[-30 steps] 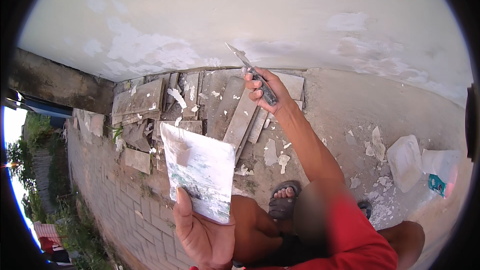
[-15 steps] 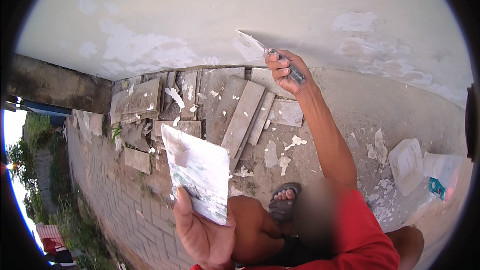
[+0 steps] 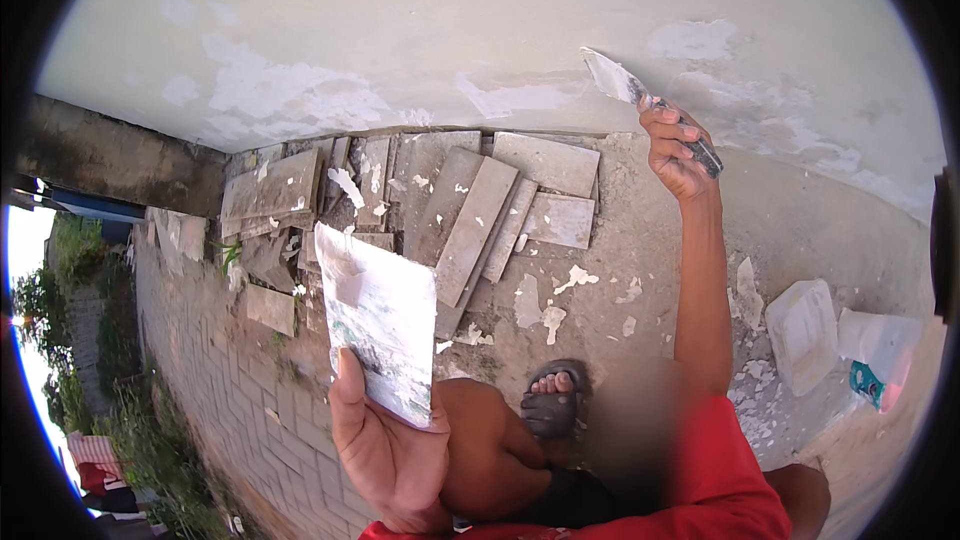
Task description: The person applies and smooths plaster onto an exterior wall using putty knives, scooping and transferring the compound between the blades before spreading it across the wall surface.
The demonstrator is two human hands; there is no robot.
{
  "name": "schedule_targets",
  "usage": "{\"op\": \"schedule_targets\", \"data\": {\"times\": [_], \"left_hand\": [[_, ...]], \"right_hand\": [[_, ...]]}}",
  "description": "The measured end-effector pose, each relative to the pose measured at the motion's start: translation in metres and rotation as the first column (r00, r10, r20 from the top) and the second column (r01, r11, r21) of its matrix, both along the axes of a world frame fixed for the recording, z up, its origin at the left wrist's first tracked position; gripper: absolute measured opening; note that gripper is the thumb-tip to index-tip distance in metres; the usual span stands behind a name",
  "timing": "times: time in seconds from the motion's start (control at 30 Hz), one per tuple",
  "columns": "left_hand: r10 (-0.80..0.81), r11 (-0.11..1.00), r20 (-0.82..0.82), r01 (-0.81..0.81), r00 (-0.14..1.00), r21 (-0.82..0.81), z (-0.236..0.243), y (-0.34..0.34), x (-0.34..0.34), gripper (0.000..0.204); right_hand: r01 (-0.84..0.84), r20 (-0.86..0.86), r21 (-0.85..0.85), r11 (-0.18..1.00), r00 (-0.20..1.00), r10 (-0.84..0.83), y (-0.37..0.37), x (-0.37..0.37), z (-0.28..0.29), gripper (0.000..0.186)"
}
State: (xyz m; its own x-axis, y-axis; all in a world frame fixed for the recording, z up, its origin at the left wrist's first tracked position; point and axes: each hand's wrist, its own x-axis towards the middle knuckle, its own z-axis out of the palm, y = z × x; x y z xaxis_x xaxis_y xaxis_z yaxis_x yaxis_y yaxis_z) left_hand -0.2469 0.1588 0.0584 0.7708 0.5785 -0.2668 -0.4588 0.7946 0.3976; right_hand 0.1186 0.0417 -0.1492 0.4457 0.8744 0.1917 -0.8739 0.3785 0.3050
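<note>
My right hand (image 3: pixel 682 150) grips a putty knife (image 3: pixel 617 78) by its dark handle. Its whitish, smeared blade lies at or very near the pale wall (image 3: pixel 450 20), pointing up and to the left. White filler patches (image 3: pixel 525 95) mark the wall left of the blade, with rougher ones to its right. In my left hand (image 3: pixel 390 445) is a flat, roughly rectangular white board (image 3: pixel 380 325), thumb on top and fingers underneath. Grey-green smears and a small dab of putty show on the board, which I hold tilted above the ground.
Loose grey tiles (image 3: pixel 480 230) lie stacked along the wall's foot, strewn with paint flakes (image 3: pixel 576 280). At the right stand a white plastic tub (image 3: pixel 803 335) and a clear bag with a teal label (image 3: pixel 878 350). My sandalled foot (image 3: pixel 552 402) is below; paving (image 3: pixel 240 370) runs leftward.
My right hand has swept the putty knife to the right along the wall. A wider white smear now shows where the blade was. My left hand and the board have shifted slightly left.
</note>
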Motion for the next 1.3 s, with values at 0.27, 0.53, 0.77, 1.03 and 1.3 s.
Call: {"op": "schedule_targets", "data": {"times": [0.27, 0.53, 0.77, 1.03, 1.3], "left_hand": [[0.167, 0.982, -0.104, -0.174, 0.981, -0.071, -0.001, -0.006, 0.006, 0.037], [0.118, 0.988, 0.013, -0.116, 0.993, -0.102, -0.006, 0.000, 0.009, 0.039], [0.172, 0.965, -0.174, -0.202, 0.970, -0.170, -0.005, 0.002, 0.009, 0.036], [0.113, 0.988, -0.013, -0.114, 0.993, -0.101, 0.004, 0.003, 0.008, 0.039], [0.034, 0.997, 0.004, -0.034, 0.999, -0.071, -0.009, -0.003, 0.013, 0.036]], "right_hand": [[0.236, 0.150, -0.158, 0.959, 0.966, -0.212, -0.018, -0.084, -0.012, 0.031], [-0.202, 0.149, -0.166, 0.965, 0.963, 0.227, 0.164, -0.088, -0.036, 0.023], [-0.128, 0.134, -0.151, 0.980, 0.980, 0.148, 0.172, -0.049, -0.042, 0.019], [-0.040, 0.078, -0.041, 0.998, 0.996, 0.043, 0.136, -0.048, -0.029, 0.022], [0.020, 0.023, -0.061, 0.998, 1.000, -0.019, 0.046, -0.018, -0.025, 0.027]]}}
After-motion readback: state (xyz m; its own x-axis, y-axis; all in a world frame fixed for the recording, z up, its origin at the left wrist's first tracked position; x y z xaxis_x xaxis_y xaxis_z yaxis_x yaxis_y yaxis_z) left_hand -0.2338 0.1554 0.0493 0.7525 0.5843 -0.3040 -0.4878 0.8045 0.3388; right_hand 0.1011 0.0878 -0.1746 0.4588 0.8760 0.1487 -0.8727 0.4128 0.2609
